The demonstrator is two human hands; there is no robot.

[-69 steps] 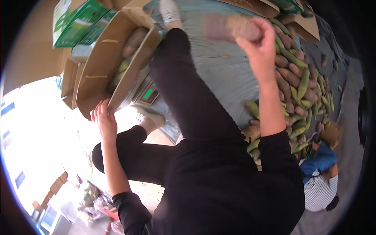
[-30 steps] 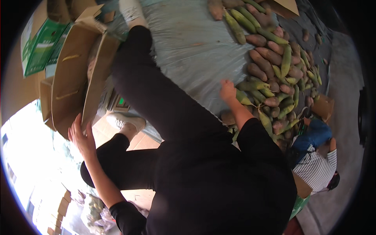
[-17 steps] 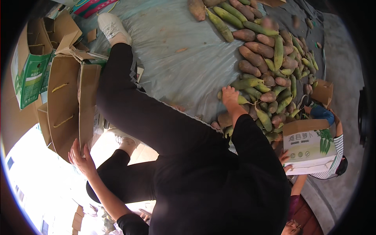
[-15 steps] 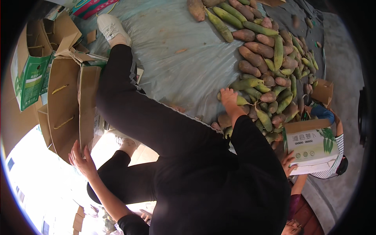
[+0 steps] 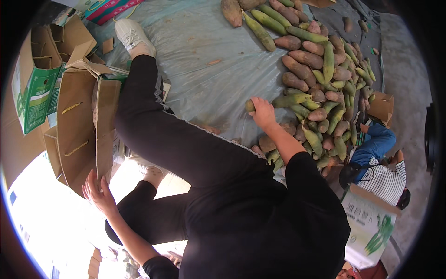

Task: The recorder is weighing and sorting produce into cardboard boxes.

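Observation:
My right hand (image 5: 263,114) is closed around a green radish (image 5: 250,106), just left of the big pile of green radishes (image 5: 328,63) and over the plastic sheet. Most of that radish is hidden by my fingers; one rounded end sticks out. On my left, my left hand (image 5: 99,193) grips the near edge of an open cardboard box (image 5: 74,130), fingers and thumb on either side of its wall. Yellow cord handles show on the box. What lies inside it is mostly hidden.
Reddish-brown tubers (image 5: 306,59) lie mixed among the radishes. More green cardboard boxes (image 5: 37,93) stand at the far left. My leg (image 5: 158,125) stretches between box and pile. At right, a person in a striped top (image 5: 383,179) bends near a white printed carton (image 5: 367,228).
My right hand has lifted the radish from the pile's edge and moved left. The white carton at right has shifted down and tilted, uncovering the striped-top person. My left hand stays put.

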